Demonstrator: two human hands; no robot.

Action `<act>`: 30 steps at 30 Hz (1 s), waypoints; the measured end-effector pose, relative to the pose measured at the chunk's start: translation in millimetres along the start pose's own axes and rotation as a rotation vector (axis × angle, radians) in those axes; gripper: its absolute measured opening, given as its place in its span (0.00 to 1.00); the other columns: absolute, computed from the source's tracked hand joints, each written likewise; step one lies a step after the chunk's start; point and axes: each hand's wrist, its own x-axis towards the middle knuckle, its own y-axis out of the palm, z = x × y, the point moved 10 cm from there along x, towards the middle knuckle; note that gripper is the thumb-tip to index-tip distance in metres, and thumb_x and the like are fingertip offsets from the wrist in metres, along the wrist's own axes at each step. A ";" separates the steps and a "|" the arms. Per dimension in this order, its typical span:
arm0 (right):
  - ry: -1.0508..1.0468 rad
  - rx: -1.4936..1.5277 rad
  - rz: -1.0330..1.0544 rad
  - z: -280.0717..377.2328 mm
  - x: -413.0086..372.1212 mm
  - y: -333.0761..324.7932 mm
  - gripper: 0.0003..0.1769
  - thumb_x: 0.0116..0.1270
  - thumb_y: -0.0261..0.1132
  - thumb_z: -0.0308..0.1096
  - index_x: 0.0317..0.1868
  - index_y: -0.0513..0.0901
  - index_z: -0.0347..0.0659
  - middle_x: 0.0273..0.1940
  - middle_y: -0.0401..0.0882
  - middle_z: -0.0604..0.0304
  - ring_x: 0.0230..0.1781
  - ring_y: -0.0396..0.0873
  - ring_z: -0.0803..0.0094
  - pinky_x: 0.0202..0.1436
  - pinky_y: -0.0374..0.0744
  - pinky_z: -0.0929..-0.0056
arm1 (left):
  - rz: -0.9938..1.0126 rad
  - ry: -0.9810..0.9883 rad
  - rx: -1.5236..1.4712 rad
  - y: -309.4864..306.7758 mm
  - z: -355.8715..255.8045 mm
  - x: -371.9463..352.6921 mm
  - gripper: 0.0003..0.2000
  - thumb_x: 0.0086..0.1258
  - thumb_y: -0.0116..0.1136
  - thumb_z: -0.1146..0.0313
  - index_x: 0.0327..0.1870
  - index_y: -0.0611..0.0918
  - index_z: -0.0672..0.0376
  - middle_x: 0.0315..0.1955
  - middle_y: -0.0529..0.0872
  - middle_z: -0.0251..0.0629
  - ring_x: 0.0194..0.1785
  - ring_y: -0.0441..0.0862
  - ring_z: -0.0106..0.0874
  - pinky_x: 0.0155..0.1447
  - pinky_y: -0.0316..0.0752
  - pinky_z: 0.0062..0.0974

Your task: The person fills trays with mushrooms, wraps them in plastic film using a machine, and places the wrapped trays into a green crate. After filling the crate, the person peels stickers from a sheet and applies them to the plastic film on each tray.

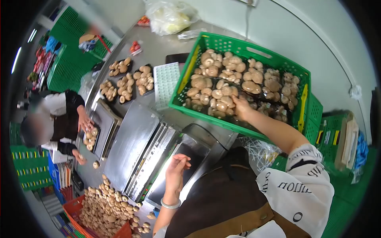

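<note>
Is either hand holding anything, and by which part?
The right hand touches round brown mushrooms in the green plastic crate; whether it grips them cannot be told. The left hand appears empty.

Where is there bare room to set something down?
The flat steel plate, between brown mushroom packs and long metal rails, looks bare. So does grey tabletop between the small red pack and white gridded sheet. Crowded: the perforated green crate and the orange crate, both mushroom-filled.
</note>
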 end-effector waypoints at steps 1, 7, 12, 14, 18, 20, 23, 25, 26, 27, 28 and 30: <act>-0.082 -0.010 0.117 10.9 2.5 2.2 0.21 0.71 0.62 0.40 0.59 0.69 0.41 0.43 0.80 0.56 0.38 0.79 0.65 0.41 0.80 0.61 | -0.010 0.003 -0.005 -8.4 -0.5 -2.5 0.04 0.73 0.53 0.73 0.45 0.77 0.59 0.40 0.82 0.35 0.39 0.77 0.22 0.46 0.71 0.21; -0.922 -1.406 0.013 76.2 -52.5 43.1 0.45 0.58 0.71 0.40 0.70 0.59 0.35 0.69 0.58 0.39 0.70 0.58 0.45 0.72 0.60 0.58 | -0.208 0.129 -0.017 -112.8 -26.1 -26.3 0.05 0.73 0.54 0.69 0.43 0.77 0.59 0.38 0.82 0.35 0.38 0.77 0.23 0.47 0.72 0.22; -0.947 -1.634 -0.040 105.6 -76.2 120.7 0.41 0.56 0.71 0.36 0.67 0.62 0.31 0.64 0.65 0.39 0.65 0.64 0.44 0.69 0.64 0.56 | -0.491 0.327 0.026 -250.3 -90.2 -51.1 0.06 0.72 0.56 0.67 0.42 0.79 0.59 0.37 0.83 0.34 0.35 0.77 0.22 0.46 0.71 0.22; -1.173 -1.511 0.010 124.4 -108.8 194.3 0.38 0.57 0.69 0.32 0.66 0.64 0.31 0.64 0.66 0.42 0.64 0.66 0.49 0.67 0.66 0.58 | -0.625 0.420 0.015 -322.4 -114.4 -62.6 0.07 0.72 0.55 0.67 0.43 0.79 0.59 0.38 0.84 0.34 0.36 0.77 0.22 0.45 0.71 0.21; -1.090 -1.208 0.460 73.4 -149.9 360.4 0.27 0.62 0.66 0.28 0.62 0.70 0.36 0.57 0.73 0.52 0.58 0.73 0.62 0.60 0.72 0.66 | -0.882 0.523 -0.008 -447.4 -153.3 -66.5 0.12 0.75 0.51 0.63 0.51 0.78 0.59 0.43 0.82 0.34 0.41 0.77 0.22 0.47 0.71 0.22; -0.936 -1.113 0.788 9.4 -148.1 440.7 0.26 0.64 0.65 0.31 0.61 0.70 0.36 0.56 0.74 0.51 0.56 0.76 0.63 0.58 0.73 0.65 | -0.900 0.536 0.047 -497.3 -167.1 -48.1 0.18 0.76 0.49 0.58 0.58 0.75 0.61 0.48 0.81 0.35 0.47 0.77 0.25 0.52 0.71 0.24; -0.782 -1.144 1.046 -85.9 -123.1 542.9 0.29 0.68 0.64 0.42 0.63 0.67 0.34 0.59 0.72 0.48 0.57 0.75 0.60 0.58 0.74 0.65 | -0.912 0.499 0.099 -556.3 -175.5 -7.0 0.21 0.76 0.50 0.55 0.58 0.75 0.63 0.47 0.81 0.36 0.47 0.77 0.26 0.53 0.71 0.26; -0.638 -1.166 1.093 -140.0 -95.0 605.4 0.33 0.69 0.62 0.46 0.65 0.65 0.33 0.60 0.71 0.45 0.58 0.75 0.59 0.58 0.75 0.65 | -0.902 0.458 0.104 -578.4 -184.0 18.2 0.22 0.75 0.50 0.56 0.60 0.74 0.65 0.50 0.81 0.40 0.51 0.77 0.28 0.55 0.71 0.25; -0.547 -1.182 1.088 -164.6 -78.6 633.5 0.35 0.69 0.62 0.49 0.66 0.64 0.32 0.61 0.70 0.43 0.59 0.74 0.59 0.58 0.75 0.65 | -0.897 0.434 0.107 -586.8 -188.1 31.8 0.23 0.75 0.50 0.56 0.61 0.74 0.66 0.51 0.81 0.42 0.53 0.77 0.29 0.56 0.71 0.25; -0.530 -1.178 1.052 -182.2 -61.8 660.5 0.38 0.67 0.63 0.52 0.66 0.63 0.31 0.62 0.69 0.41 0.60 0.74 0.57 0.58 0.75 0.64 | -0.885 0.401 0.110 -594.3 -193.9 43.5 0.24 0.74 0.51 0.54 0.61 0.74 0.66 0.51 0.81 0.41 0.53 0.77 0.28 0.56 0.71 0.25; -0.512 -1.175 1.014 -196.4 -47.7 685.6 0.42 0.66 0.63 0.55 0.67 0.62 0.29 0.63 0.68 0.38 0.61 0.73 0.56 0.59 0.74 0.62 | -0.872 0.367 0.111 -600.3 -201.5 54.3 0.25 0.73 0.52 0.53 0.61 0.73 0.66 0.52 0.80 0.41 0.53 0.77 0.27 0.57 0.70 0.25; -0.379 -1.078 0.990 -220.5 -31.0 732.1 0.47 0.63 0.64 0.59 0.67 0.62 0.27 0.63 0.67 0.34 0.63 0.71 0.52 0.63 0.72 0.60 | -0.885 0.349 0.148 -618.2 -217.5 77.4 0.27 0.72 0.54 0.51 0.61 0.73 0.65 0.53 0.80 0.40 0.54 0.76 0.27 0.59 0.69 0.26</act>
